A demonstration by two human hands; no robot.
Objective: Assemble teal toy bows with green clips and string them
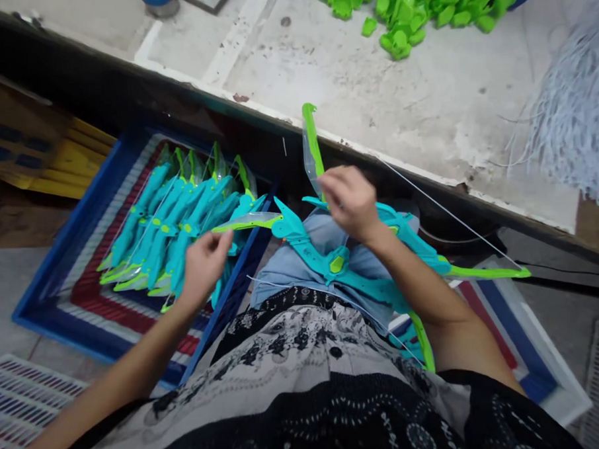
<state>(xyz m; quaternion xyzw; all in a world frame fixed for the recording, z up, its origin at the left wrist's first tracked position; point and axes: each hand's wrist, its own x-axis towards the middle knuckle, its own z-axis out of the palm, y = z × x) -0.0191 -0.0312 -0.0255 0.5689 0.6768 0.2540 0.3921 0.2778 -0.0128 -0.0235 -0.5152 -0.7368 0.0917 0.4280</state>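
Note:
Two teal and green toy bows lie across my lap. My left hand [204, 265] is closed in a pinch at the green tip of one toy bow [290, 228], beside the blue crate. My right hand [351, 202] is closed on the upright green limb of the second toy bow [312, 141], whose teal body [403, 230] runs right to a green tip. A thin white string [448, 211] stretches from that limb to the right tip.
A blue crate [72, 241] at my left holds several finished teal bows [175, 217]. The workbench [363, 83] ahead carries a pile of green plastic parts [419, 7] and a bundle of white strings [572, 113]. Another container [533, 346] sits at my right.

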